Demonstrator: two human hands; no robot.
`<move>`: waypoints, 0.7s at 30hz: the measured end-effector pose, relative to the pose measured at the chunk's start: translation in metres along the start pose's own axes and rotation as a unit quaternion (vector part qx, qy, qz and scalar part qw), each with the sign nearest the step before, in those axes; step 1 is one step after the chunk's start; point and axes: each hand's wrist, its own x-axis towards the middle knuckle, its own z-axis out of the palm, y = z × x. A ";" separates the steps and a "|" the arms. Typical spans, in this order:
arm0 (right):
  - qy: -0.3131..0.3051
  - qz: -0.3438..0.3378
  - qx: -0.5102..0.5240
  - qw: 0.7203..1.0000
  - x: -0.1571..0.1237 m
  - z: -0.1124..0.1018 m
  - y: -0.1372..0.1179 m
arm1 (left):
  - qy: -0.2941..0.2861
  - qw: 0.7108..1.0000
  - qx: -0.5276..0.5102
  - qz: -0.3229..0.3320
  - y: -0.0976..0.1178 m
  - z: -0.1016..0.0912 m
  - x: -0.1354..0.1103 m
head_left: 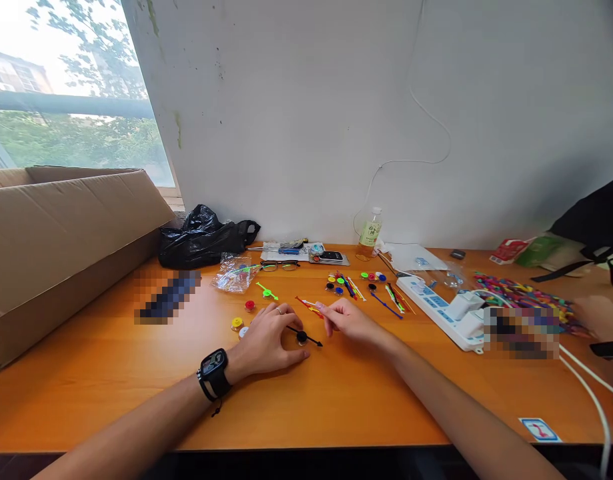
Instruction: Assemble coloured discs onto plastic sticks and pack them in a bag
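My left hand [266, 337] lies on the table with thumb and fingers apart, curved around a black spinner [302, 337] with a black arrow across its top. I cannot tell whether the fingers touch it. Several loose plastic arrows [306, 304], white, red and yellow, lie just beyond it. At their right end, the fingertips of my right hand [347, 320] pinch together on what looks like a white arrow. Left of my left hand are a yellow disc [237, 324], a red disc [249, 306] and a partly hidden white disc [243, 332]. Behind stands a green arrow spinner [267, 293].
More discs and arrows [353, 287] lie farther back. A white power strip [439, 313] with plugs and cables runs along the right, near a colourful pile [526, 293]. A bottle [370, 235] stands at the wall. On the left are a cardboard box [71, 247] and black bag [201, 239].
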 end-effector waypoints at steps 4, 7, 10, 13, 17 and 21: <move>-0.003 0.004 -0.006 1.000 0.000 0.002 -0.001 | 0.055 0.997 0.042 -0.014 0.002 -0.001 0.000; -0.009 -0.007 -0.023 1.000 0.000 0.002 -0.002 | 0.048 0.995 0.091 -0.016 0.007 -0.004 0.000; -0.009 -0.007 -0.039 0.999 -0.002 0.000 -0.004 | -0.031 0.992 0.115 -0.034 0.012 -0.005 0.000; -0.085 0.018 -0.028 0.996 -0.005 -0.004 -0.006 | -0.083 0.986 0.118 -0.085 0.017 -0.006 0.000; -0.121 0.005 0.007 0.993 -0.007 -0.007 -0.009 | -0.102 0.983 0.119 -0.098 0.019 -0.016 0.003; -0.053 -0.027 0.029 0.998 -0.004 -0.005 -0.008 | -0.142 0.982 0.083 -0.087 0.019 -0.030 0.005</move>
